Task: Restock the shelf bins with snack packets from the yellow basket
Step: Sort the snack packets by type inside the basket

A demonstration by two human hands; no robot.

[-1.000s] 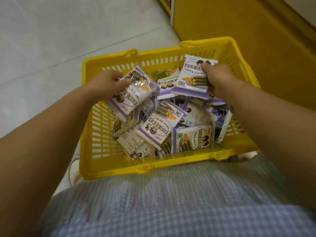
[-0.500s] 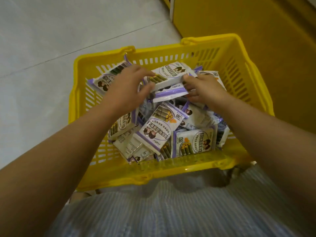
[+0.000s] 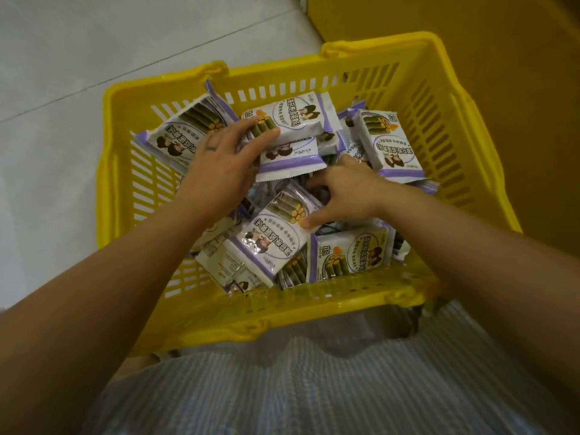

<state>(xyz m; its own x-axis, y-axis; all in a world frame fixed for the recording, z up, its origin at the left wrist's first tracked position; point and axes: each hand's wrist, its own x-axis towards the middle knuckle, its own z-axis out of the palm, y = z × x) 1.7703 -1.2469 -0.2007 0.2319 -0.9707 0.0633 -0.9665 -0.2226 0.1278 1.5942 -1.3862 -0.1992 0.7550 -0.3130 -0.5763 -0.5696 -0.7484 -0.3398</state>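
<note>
**Both hands in the basket, on the packets**

- snack packets [image 3: 348, 255]: white with purple edges and green roll print, all loose in a heap inside the yellow basket [image 3: 298, 304]. None outside it. They lie at mixed angles and overlap; some face up, a few show the back label.
- far packet [image 3: 301, 116]: on top of the heap at far centre, face up, roughly level. Another packet sits under it, with its purple edge sticking out toward the near side.
- left hand [image 3: 219, 167]: palm down on the far-left part of the heap. Fingers [image 3: 248, 125] are fairly straight and spread; forefinger and thumb lie on the left end of the far packet. They rest on it, no wrap that I can see. Dark band on one finger.
- centre packet [image 3: 273, 240]: tilted, face up, in the middle of the heap.
- right hand [image 3: 348, 196]: gripping the centre packet at its far-right corner. Thumb is pressed on the face, the other fingers curl down over the far end into the pile. Fingertips are hidden there.
- Hands are near each other, not touching.
- Basket: slotted walls, on the floor [image 3: 62, 89], which is pale with a seam line running across the far left.
- yellow panel [image 3: 502, 89]: stands upright just right of the basket.
- striped cloth [image 3: 282, 387]: blue-white, fills the near edge and overlaps the basket's near rim.
</note>
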